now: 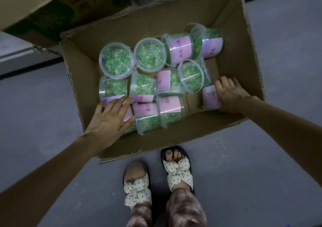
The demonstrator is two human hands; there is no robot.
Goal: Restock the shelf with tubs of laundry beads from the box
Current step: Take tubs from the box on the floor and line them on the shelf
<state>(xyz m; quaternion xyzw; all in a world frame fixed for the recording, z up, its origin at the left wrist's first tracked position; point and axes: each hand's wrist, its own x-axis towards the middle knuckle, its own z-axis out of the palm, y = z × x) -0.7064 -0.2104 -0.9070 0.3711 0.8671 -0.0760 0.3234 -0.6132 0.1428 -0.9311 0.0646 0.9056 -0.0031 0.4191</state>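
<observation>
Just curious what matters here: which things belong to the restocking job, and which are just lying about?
Belongs to the job: open cardboard box; tubs of laundry beads inside it; left hand and right hand, both reaching in onto tubs.

Just there: second cardboard box behind it; polka-dot slippers on the person's feet; grey floor.

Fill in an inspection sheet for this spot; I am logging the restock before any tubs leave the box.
Surface: grey floor, with the open cardboard box standing on it.
Job's things: clear tubs of green beads in the box, two upright, the rest on their sides; shelf not in view.
Clutter: nothing seen.
Grippers: left hand open, fingers straight over tubs at near left; right hand spread against a lying tub at right.
Cables: nothing seen.
Surroundings: second carton at top left; slippers by the box.
</observation>
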